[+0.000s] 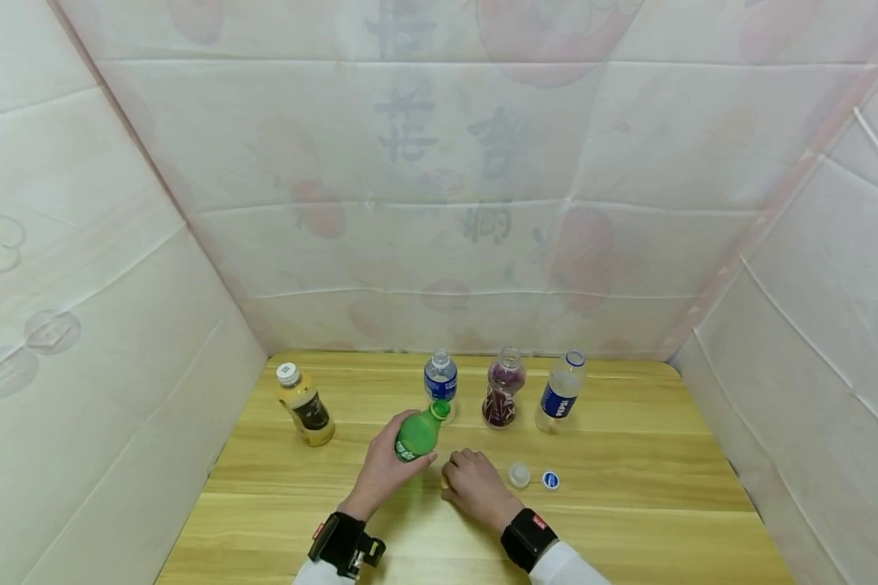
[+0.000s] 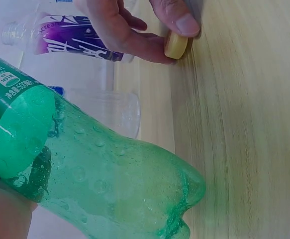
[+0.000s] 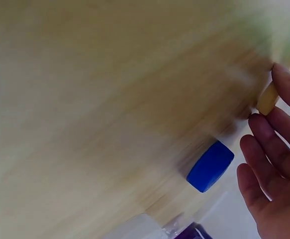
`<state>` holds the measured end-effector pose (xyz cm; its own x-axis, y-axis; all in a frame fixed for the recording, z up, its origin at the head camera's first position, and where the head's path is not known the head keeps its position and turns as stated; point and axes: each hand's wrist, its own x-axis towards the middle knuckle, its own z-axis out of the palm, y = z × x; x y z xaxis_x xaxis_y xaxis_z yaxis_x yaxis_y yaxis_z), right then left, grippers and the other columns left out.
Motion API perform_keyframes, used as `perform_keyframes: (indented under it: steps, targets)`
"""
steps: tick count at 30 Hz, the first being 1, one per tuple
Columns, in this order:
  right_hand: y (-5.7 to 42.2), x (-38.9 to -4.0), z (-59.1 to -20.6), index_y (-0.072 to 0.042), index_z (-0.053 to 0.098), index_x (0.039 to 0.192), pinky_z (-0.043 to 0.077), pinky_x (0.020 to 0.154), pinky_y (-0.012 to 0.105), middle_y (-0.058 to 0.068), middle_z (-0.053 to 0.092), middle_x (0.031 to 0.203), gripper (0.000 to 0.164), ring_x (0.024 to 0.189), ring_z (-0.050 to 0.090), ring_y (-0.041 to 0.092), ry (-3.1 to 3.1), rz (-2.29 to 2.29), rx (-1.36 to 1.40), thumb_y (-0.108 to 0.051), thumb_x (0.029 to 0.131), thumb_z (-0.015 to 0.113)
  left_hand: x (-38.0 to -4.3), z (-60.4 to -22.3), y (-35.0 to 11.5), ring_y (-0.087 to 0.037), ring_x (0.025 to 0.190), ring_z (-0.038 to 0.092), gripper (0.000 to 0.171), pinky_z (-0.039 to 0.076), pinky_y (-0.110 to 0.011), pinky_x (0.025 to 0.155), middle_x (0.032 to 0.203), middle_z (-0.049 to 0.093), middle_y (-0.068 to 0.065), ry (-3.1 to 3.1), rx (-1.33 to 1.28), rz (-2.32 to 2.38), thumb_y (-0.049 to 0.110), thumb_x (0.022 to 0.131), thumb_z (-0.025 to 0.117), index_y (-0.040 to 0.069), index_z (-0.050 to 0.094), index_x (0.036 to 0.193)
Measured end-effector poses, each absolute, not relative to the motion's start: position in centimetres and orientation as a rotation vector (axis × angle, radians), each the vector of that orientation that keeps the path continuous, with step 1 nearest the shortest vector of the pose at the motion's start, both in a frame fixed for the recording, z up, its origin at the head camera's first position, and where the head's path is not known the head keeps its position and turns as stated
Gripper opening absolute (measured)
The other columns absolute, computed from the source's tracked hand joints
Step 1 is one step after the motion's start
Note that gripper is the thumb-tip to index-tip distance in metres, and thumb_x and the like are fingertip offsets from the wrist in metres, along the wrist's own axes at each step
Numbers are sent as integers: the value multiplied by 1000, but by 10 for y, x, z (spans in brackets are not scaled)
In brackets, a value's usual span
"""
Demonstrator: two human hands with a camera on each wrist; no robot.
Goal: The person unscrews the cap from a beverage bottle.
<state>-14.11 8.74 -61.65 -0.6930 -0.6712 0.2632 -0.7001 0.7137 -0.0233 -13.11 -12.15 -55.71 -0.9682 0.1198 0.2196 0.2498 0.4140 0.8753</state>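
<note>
My left hand (image 1: 389, 465) grips a green plastic bottle (image 1: 419, 435) round its body, with its green top tilted away to the right. In the left wrist view the lower part of the green bottle (image 2: 110, 164) looks clear and beaded with drops, and its base is close over the table. My right hand (image 1: 477, 486) is down at the tabletop, pinching a small yellow bottle cap (image 2: 176, 46) between thumb and fingertips. That yellow cap (image 3: 267, 99) stands on edge in the right wrist view. A translucent cap (image 1: 519, 475) and a blue-and-white cap (image 1: 550, 480) lie right of this hand.
Behind the hands stand three capless bottles: a clear one with a blue label (image 1: 441, 379), a purple-labelled one (image 1: 501, 398) and a Pepsi bottle (image 1: 558, 400). Far left is a yellow drink bottle (image 1: 309, 410) with a white cap. Pale cloth walls enclose the wooden table (image 1: 629, 520).
</note>
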Motion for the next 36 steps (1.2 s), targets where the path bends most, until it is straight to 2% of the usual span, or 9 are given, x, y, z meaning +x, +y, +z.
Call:
perform_keyframes:
  steps: [11,15,19,26,36]
  targets:
    - [89,-143,-615,-19,64,82,47,68,28,-6,54,84,26,79,52,12,-2767,256,1083,-35,83,84,-132,-557,-120,-25,104,63,76,54,-43,84,125,66,-11,-2538,-320,-1625,29,82,89,9,52,146]
    - [93,-143,-603,-11,72,99,54,79,30,-2,62,96,28,89,57,14,-2814,445,1075,-33,87,83,-134,-556,-119,-25,104,63,76,54,-42,84,124,66,-12,-2520,-323,-1621,29,83,88,9,52,146]
    - [101,-145,-576,-5,71,119,56,94,36,5,67,112,38,104,63,20,-2821,615,1016,-32,93,79,-137,-557,-121,-25,104,64,74,54,-43,84,123,66,-11,-2493,-304,-1601,27,83,88,9,52,145]
    - [123,-144,-540,-8,67,128,56,94,40,4,67,118,37,111,62,20,-2761,721,905,-32,100,71,-146,-555,-125,-28,105,61,75,53,-45,85,128,61,-13,-2404,-171,-1607,22,84,87,10,49,147]
    - [148,-131,-542,-9,65,134,53,102,43,9,60,134,41,124,60,24,-2703,854,811,-26,98,75,-170,-546,-131,-39,122,57,83,48,-56,100,137,56,-20,-2195,85,-1846,30,91,83,22,36,158]
